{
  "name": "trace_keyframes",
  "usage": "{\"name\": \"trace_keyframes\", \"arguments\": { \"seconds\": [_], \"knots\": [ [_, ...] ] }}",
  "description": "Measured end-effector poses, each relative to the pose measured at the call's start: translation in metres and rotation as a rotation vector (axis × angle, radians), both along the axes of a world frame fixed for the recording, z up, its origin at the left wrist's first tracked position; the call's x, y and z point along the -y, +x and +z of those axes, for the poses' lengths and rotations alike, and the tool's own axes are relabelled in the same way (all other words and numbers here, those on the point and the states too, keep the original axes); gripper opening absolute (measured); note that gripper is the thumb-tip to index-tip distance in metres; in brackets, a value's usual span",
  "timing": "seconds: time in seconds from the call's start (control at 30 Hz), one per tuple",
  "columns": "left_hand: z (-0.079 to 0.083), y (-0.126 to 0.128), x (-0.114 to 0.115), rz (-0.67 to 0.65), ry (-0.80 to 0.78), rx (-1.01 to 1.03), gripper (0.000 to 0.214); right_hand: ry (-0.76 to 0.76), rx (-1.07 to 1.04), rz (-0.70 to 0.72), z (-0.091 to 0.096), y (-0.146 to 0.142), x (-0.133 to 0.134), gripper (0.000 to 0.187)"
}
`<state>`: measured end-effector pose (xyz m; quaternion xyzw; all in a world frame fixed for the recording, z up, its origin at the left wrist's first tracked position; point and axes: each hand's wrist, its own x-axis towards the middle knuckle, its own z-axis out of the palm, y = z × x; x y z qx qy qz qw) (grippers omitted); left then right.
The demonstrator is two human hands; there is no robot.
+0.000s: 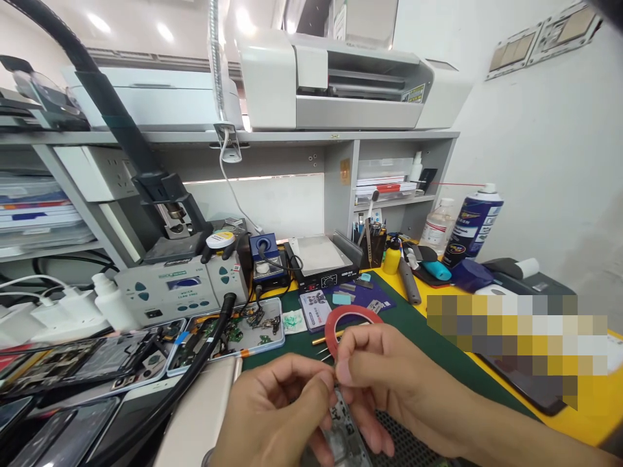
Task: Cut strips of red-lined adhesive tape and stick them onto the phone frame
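My right hand (384, 376) holds a thin red roll of tape (351, 320) upright, its thumb and fingers pinched at the roll's lower edge. My left hand (275, 408) is curled beside it, thumb and forefinger pinched close to the same spot, apparently on the tape's end. Below both hands lies a small opened phone part (343, 431) with dark components, partly hidden by my fingers. All of this is above a green mat (413, 331) near the bench's front edge.
Opened phones (73, 363) and a tray of small parts (243, 327) lie at left beside a soldering station (170, 288) and black hose (204, 353). A heating plate (321, 259), tool holder (372, 243), yellow bottle (392, 256) and spray can (472, 224) stand behind. A cutter machine (341, 81) sits on the shelf.
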<state>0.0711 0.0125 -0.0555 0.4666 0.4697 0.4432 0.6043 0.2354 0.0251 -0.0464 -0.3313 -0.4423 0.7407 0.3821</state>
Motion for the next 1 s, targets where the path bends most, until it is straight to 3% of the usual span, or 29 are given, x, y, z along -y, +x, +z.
{"name": "trace_keyframes", "arguments": {
  "seconds": [0.2, 0.47, 0.8, 1.0],
  "knots": [
    [-0.001, 0.002, -0.002, 0.015, -0.050, 0.060, 0.022, -0.058, -0.069, 0.001, -0.001, 0.004, -0.002, 0.013],
    [0.002, 0.000, -0.003, 0.052, -0.078, 0.170, 0.020, 0.224, 0.209, -0.174, -0.006, -0.004, 0.008, 0.016],
    [-0.006, -0.002, -0.004, 0.054, -0.070, 0.091, 0.021, 0.210, 0.241, -0.214, -0.007, -0.006, 0.007, 0.018],
    [-0.004, -0.001, -0.004, 0.131, -0.047, 0.073, 0.020, 0.219, 0.214, -0.179, -0.006, -0.006, 0.010, 0.018]
  ]
}}
